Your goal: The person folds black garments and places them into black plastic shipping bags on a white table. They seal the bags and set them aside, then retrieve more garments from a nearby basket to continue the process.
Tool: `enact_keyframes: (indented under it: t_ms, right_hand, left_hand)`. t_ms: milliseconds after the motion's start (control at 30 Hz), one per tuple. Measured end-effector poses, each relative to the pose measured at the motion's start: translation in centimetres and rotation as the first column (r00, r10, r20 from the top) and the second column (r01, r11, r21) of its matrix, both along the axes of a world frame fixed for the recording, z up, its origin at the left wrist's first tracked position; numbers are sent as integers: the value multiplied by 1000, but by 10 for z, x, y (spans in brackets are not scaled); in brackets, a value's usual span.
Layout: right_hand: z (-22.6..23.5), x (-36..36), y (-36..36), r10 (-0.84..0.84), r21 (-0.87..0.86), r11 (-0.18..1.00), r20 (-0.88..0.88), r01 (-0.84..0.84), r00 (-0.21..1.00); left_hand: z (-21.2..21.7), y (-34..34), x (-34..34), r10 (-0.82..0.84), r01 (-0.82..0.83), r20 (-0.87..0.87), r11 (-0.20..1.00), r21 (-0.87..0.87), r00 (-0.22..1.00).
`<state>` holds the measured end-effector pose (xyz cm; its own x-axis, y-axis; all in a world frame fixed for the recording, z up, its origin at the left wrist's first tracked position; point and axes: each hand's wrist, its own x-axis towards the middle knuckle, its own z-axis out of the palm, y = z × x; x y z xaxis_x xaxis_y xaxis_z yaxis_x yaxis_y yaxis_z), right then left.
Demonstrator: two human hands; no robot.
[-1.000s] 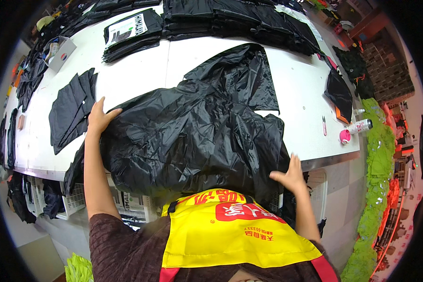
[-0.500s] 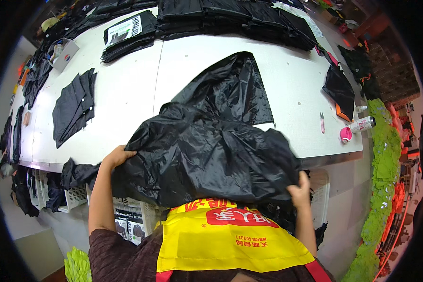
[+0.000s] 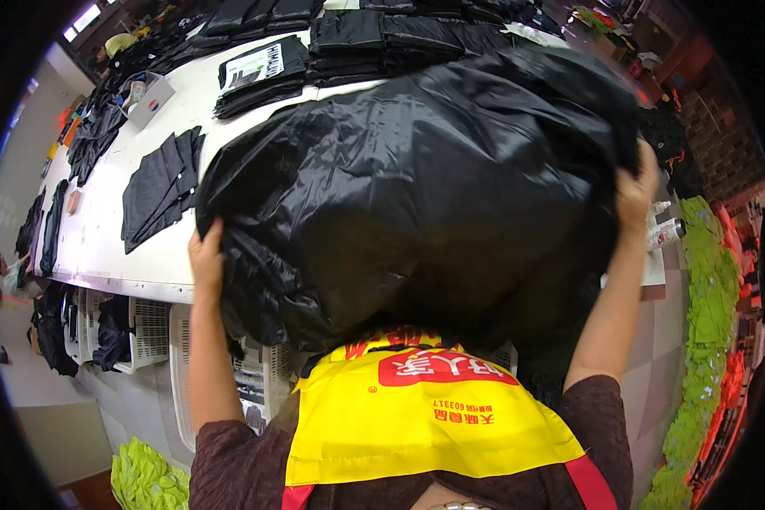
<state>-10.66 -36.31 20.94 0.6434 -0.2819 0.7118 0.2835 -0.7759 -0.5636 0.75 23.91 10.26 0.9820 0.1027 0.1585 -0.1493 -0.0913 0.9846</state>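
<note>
A large black garment (image 3: pixel 408 178) of thin shiny cloth is spread between my hands, lifted over the near side of the table and billowing. My left hand (image 3: pixel 206 251) grips its left edge with the fingers closed. On the opposite side, my right hand (image 3: pixel 637 191) is shut on the right edge, held higher and farther out. Some of the fingers are hidden by the cloth. The garment covers the middle and right of the white table (image 3: pixel 119 268).
Folded black garments (image 3: pixel 163 189) lie on the table at left. A stack with a printed packet (image 3: pixel 262 72) and further black piles (image 3: pixel 382 42) line the far side. A spray can (image 3: pixel 665 234) is at right. White baskets (image 3: pixel 151 333) stand below; green cloth (image 3: pixel 710 297) lies at far right.
Both hands have risen and moved away from my body, the right one most. The garment has spread out and lifted, now hiding the table's middle and right, where scissors-like and pink items showed.
</note>
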Motion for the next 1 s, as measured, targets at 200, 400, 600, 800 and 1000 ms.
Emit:
enact_keyframes:
  t_ms: [200, 400, 600, 800, 1000]
  right_hand:
    - [-162, 82, 32, -244, -197, 970, -764, 144, 598]
    - [-157, 63, 85, -500, -522, 829, -525, 203, 689]
    - [-197, 16, 114, -383, -413, 901, -901, -131, 205]
    - [-120, 80, 61, -137, -174, 923, -982, -344, 128]
    - [-147, 271, 72, 56, -223, 952, -541, -208, 839]
  left_hand:
    - [-127, -3, 34, 163, -13, -147, 713, 701, 976]
    - [-58, -86, 57, -10, -242, 388, 766, 596, 922]
    - [-149, -147, 11, -768, 156, 17, 152, 976, 641]
    - [-127, -164, 20, -754, 274, 32, 277, 921, 656]
    - [-129, -220, 45, -692, 389, 167, 570, 724, 702]
